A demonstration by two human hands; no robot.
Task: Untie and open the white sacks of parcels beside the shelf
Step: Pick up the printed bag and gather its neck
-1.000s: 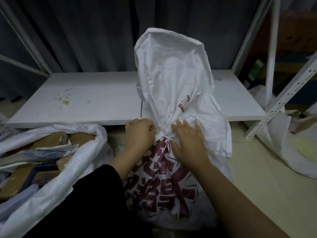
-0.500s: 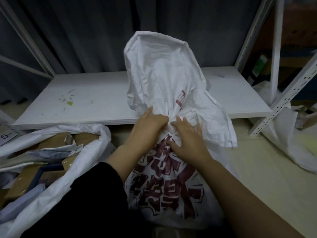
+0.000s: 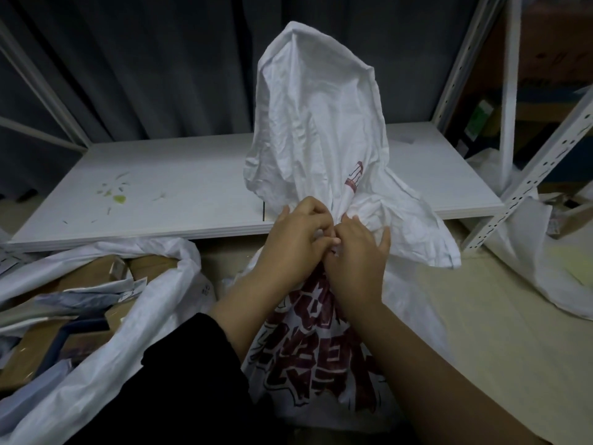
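Parcels (image 3: 86, 276) fill an opened sack (image 3: 134, 342) at left, cut off by the frame. Before the shelf (image 3: 179, 187), the left hand (image 3: 293, 240) curls its fingers round the bunched neck of the tied sack (image 3: 321, 123); the right hand (image 3: 357, 263) hides the knot, its grip unclear.

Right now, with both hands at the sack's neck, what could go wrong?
The tie is hidden under the left hand and right hand, so a blind pull may tighten it. The sack has a loose top standing tall above them that could flop over the hands. Once freed, it may slump toward the open sack on the left, mixing parcels.
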